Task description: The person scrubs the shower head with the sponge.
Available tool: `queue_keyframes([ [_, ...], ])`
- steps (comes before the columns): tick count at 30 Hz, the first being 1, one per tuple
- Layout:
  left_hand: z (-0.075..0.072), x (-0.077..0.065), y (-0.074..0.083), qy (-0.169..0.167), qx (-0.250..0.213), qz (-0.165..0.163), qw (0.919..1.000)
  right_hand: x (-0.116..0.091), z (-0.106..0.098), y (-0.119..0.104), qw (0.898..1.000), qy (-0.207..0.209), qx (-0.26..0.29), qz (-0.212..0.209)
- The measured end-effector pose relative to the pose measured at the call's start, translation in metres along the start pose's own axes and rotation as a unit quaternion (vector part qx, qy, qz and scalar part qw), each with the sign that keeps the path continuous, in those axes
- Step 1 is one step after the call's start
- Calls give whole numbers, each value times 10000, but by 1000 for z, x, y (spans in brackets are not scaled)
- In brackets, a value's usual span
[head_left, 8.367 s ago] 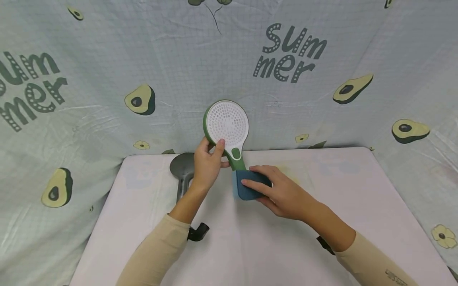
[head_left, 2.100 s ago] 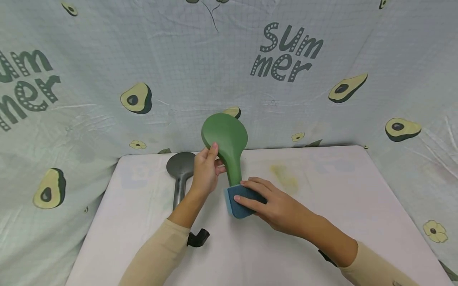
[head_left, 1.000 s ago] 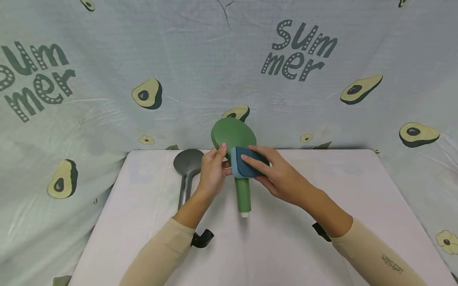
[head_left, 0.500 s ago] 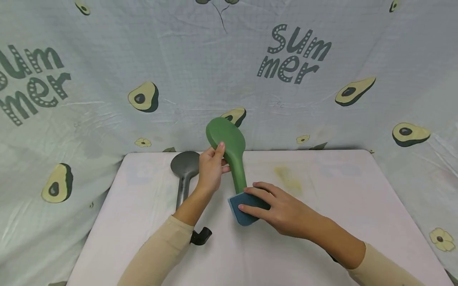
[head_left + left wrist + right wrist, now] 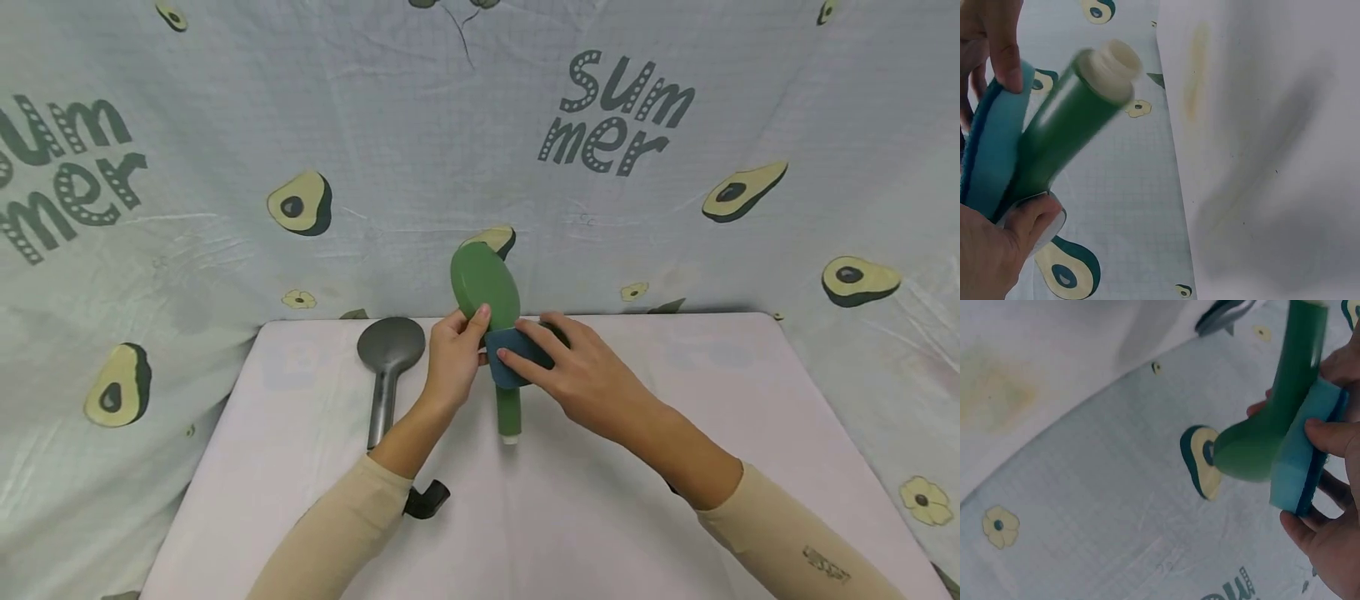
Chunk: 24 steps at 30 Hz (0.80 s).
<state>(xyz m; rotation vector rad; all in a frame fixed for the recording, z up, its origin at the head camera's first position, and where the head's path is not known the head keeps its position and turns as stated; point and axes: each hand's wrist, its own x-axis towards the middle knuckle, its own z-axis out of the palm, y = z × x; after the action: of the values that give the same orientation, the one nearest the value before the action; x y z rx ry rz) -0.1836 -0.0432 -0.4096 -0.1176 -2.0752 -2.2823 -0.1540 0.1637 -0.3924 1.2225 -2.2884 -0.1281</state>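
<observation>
A green shower head (image 5: 483, 283) is held up over the table, its plain back toward the head camera and its pale threaded end (image 5: 1116, 62) pointing down. My left hand (image 5: 453, 354) grips it at the neck, thumb on the back. My right hand (image 5: 600, 379) holds a blue two-layer sponge (image 5: 510, 377) by its edges. The sponge's lighter side (image 5: 1300, 450) lies against the shower head where the handle meets the head. In the head view, sponge and fingers hide this part of the handle.
A dark grey shower head (image 5: 390, 343) lies on the white table (image 5: 750, 400) left of my hands. Near my left sleeve lies a black bent piece (image 5: 427, 502), partly covered. A yellowish stain (image 5: 1196, 75) marks the tabletop. Avocado-print cloth (image 5: 405, 167) hangs behind.
Earlier the white nozzle face was in view; now it is the green back. Over the last half second the sponge moves from the handle's lower end up to the neck, and the head turns edgeways.
</observation>
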Motion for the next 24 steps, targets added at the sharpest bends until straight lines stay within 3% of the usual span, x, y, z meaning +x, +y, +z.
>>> queue_keyframes([
  [5, 0, 0, -3, 91, 452, 96, 9989, -6, 4, -17, 9993, -150, -78, -331],
  [10, -2, 0, -5, 104, 353, 180, 9992, -17, 4, -41, 9952, -362, -274, -873],
  [13, -4, 1, -4, 129, 272, 291, 9991, -25, 2, -49, 9945, -337, -167, -975],
  [16, -6, 1, -2, 195, 45, 275, 9994, -34, 1, -50, 9968, -246, 292, -706],
  [19, -8, 1, -2, 274, -293, 192, 9990, -41, 5, -47, 9936, -113, 1122, -106],
  [21, -8, 0, -1, 293, -558, 175, 9979, -43, 10, -46, 9851, 10, 1679, 361],
  [24, -6, -1, 0, 282, -848, 205, 9958, -41, 16, -43, 9639, 196, 2459, 1004],
])
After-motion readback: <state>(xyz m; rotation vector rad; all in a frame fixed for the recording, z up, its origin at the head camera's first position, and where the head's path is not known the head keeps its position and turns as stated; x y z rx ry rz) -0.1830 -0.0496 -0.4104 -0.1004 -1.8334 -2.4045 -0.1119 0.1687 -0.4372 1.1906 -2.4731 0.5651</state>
